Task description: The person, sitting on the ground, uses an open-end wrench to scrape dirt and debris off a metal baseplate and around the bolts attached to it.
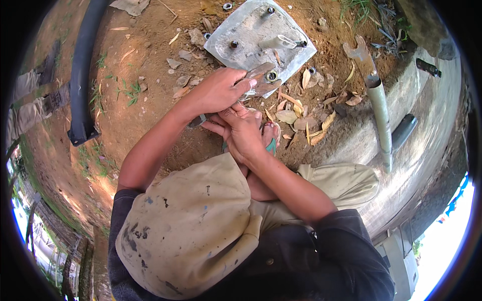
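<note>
A large open-end wrench [261, 89] has its jaws around the nut [271, 76] at the near corner of a square grey base plate [251, 21]. My left hand [221, 90] is closed over the wrench near its head. Just below it, my right hand [242, 131] is closed at the handle, its fingers partly hidden; the handle's dark end sticks out to the left. More bolts [234, 44] stand up near the plate's other corners. A pale tube end [284, 42] rises from its middle. My sandalled foot [271, 134] is beside my right hand.
A second wrench [360, 54] sits in the end of a long metal pipe [380, 113] leaning at the right, by a concrete ledge [346, 135]. A black corrugated pipe [83, 65] lies left. Another person's legs [35, 90] show far left. Dry leaves [296, 118] litter the dirt.
</note>
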`<state>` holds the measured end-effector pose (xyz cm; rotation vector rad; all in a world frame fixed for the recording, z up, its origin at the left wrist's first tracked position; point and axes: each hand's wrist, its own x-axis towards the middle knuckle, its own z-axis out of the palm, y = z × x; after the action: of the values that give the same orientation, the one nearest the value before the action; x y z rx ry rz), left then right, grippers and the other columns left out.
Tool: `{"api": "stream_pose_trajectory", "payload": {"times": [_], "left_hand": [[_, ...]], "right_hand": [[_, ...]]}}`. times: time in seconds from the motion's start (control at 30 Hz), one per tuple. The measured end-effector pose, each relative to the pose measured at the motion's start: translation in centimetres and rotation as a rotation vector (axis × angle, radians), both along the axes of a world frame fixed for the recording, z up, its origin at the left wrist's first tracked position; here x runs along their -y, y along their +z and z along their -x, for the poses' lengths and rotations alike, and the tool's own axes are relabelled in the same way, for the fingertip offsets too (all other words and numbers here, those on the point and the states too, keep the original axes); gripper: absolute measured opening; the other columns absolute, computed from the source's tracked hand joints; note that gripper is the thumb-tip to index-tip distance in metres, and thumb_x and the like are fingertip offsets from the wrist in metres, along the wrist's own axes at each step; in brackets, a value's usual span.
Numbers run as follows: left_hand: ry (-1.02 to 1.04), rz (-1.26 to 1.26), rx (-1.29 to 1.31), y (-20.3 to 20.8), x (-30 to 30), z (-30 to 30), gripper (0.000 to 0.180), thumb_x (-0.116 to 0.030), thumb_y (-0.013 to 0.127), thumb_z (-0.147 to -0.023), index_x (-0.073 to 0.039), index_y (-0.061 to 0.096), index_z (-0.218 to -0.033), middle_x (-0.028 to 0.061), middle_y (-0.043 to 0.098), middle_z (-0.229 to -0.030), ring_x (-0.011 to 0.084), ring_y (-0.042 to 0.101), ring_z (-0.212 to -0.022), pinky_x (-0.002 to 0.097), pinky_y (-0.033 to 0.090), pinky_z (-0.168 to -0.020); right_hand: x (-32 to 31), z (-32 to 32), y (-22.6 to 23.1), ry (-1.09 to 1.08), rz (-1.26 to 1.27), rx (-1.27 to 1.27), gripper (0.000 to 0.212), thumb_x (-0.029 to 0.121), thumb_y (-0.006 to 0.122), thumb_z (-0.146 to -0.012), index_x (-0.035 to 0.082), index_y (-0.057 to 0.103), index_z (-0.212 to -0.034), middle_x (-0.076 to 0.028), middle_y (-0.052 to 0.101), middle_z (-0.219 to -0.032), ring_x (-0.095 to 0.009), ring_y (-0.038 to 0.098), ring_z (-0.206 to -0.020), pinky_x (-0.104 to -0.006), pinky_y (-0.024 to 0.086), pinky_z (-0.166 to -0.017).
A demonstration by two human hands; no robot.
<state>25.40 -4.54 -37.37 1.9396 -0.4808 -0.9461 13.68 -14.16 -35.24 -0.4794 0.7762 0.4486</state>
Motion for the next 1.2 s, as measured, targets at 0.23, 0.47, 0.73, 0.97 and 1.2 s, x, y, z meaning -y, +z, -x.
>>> {"api": "stream_pose_trajectory", "payload": {"times": [0.23,0.47,0.73,0.97,1.2], "left_hand": [[0.136,0.019,-0.221,0.5,0.5,1.6,0.039,-0.033,0.057,-0.109,0.004,0.065,-0.104,0.0067,0.061,-0.073,0.0119,0.050,-0.066,0.0343,0.046,-0.061],[0.467,0.264,-0.511,-1.1,1.6,5.8,0.040,-0.036,0.054,-0.110,-0.001,0.066,-0.126,0.0035,0.070,-0.090,0.0081,0.064,-0.077,0.0266,0.054,-0.071],[0.509,0.542,-0.897,0.5,4.5,9.5,0.045,-0.041,0.047,-0.112,-0.001,0.060,-0.130,0.0073,0.071,-0.112,0.0149,0.069,-0.098,0.0316,0.055,-0.089],[0.268,0.618,-0.874,1.6,4.2,8.9,0.055,-0.043,0.045,-0.112,-0.002,0.051,-0.149,0.0127,0.058,-0.147,0.0210,0.058,-0.131,0.0424,0.046,-0.110],[0.353,0.641,-1.046,0.1,3.2,9.9,0.055,-0.036,0.061,-0.106,-0.001,0.049,-0.147,0.0121,0.063,-0.135,0.0171,0.061,-0.122,0.0354,0.051,-0.101]], "right_hand": [[1.6,1.5,-0.9,0.178,0.150,0.085,0.023,0.012,0.057,-0.107,0.001,0.059,-0.126,-0.010,0.068,-0.116,-0.021,0.069,-0.107,-0.0399,0.064,-0.089],[1.6,4.0,-1.5,0.200,0.243,0.006,0.030,0.017,0.057,-0.107,0.003,0.050,-0.133,-0.009,0.063,-0.125,-0.019,0.066,-0.113,-0.0338,0.059,-0.090],[13.3,3.3,2.2,0.763,0.565,0.263,0.035,0.018,0.054,-0.109,0.003,0.050,-0.140,-0.006,0.069,-0.094,-0.016,0.066,-0.076,-0.0313,0.054,-0.075],[27.1,-8.5,3.5,1.383,0.839,0.456,0.036,0.036,0.056,-0.109,0.006,0.060,-0.090,0.003,0.053,-0.068,-0.008,0.050,-0.062,-0.0270,0.040,-0.056],[24.3,-8.3,7.2,1.373,1.140,0.429,0.046,0.045,0.067,-0.100,0.002,0.061,-0.084,0.003,0.046,-0.061,-0.010,0.044,-0.059,-0.0311,0.034,-0.053]]}}
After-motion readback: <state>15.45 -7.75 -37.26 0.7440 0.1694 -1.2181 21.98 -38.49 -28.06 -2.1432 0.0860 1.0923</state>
